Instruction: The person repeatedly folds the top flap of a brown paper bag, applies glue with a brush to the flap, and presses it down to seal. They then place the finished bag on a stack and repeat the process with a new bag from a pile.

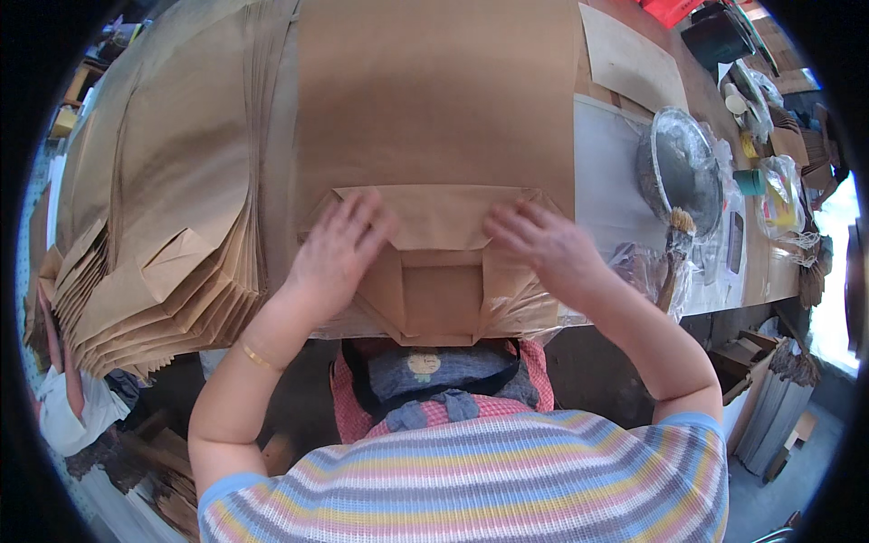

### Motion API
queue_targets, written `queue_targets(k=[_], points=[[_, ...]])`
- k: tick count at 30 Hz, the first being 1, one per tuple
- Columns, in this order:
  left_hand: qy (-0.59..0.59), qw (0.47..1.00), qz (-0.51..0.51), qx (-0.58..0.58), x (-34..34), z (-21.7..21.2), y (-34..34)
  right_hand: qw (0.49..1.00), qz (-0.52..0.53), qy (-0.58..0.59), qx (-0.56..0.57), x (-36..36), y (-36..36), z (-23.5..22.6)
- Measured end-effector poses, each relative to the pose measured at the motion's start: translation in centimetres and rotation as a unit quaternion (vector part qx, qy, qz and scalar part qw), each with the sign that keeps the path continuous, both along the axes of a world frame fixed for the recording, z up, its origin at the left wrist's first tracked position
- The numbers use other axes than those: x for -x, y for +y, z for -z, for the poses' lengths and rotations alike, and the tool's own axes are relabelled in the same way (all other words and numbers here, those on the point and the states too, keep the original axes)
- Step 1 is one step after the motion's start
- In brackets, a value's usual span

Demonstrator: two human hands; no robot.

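A brown paper bag (434, 109) lies flat on the table in front of me. Its near end is folded into a bottom, with a wide flap (441, 215) running across it and a rectangular recess below. My left hand (344, 242) rests on the flap's left end, fingers stretched out and slightly blurred. Over the right end lies my right hand (548, 246), its fingers also extended and smeared by motion. Neither hand grips anything that I can see. Left of the bag, a fanned stack of brown paper bags (186, 172) shows its folded ends toward me.
A grey basin (683, 167) stands on the right, a bristle brush (674, 253) at its near rim. Beyond are a teal cup (749, 182) and a pale sheet (634, 56). At the far left edge, what looks like another person's arm (68, 362) shows beside white cloth.
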State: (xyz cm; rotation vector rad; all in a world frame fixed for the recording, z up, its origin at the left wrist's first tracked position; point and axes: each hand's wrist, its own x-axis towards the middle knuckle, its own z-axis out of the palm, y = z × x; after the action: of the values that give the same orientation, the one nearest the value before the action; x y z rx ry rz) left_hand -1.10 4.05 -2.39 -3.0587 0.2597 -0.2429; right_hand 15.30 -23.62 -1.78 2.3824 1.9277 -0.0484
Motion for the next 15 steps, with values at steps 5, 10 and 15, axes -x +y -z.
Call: queue_targets(k=[5, 10, 15], points=[[0.099, 0.991, 0.055, 0.076, 0.8, -1.1, -0.8, 0.997, 0.005, 0.071, 0.001, 1.0, -0.6, -0.6], [0.188, 0.911, 0.013, 0.366, 1.1, -0.7, 0.6, 0.972, 0.111, 0.197, -0.069, 2.2, -3.6, -0.1], [0.194, 0.919, 0.081, 0.332, 1.4, -0.7, 0.5, 0.970, 0.123, 0.158, -0.139, 6.5, -2.6, 0.7]])
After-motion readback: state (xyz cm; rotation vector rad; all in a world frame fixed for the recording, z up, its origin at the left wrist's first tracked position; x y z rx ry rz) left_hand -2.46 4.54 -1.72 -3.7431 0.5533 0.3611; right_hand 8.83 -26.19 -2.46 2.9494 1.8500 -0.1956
